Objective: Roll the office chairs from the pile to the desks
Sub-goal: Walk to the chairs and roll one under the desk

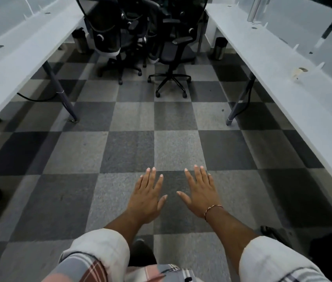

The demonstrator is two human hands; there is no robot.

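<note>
Both hands are hanging out in front with nothing in them: the left hand point(146, 197) and the right hand point(199, 192) are spreading their fingers flat, palms down, over the checkered carpet point(177, 149). A thin bracelet point(213, 209) is sitting on the right wrist. The office chairs point(124, 35) are bunching together at the far end of the aisle, well apart from the hands, between the left table point(18, 49) and the right table point(273, 64). Looks like three or four, hard to count in that dark tangle. One front chair point(174, 51) is standing nearest.
</note>
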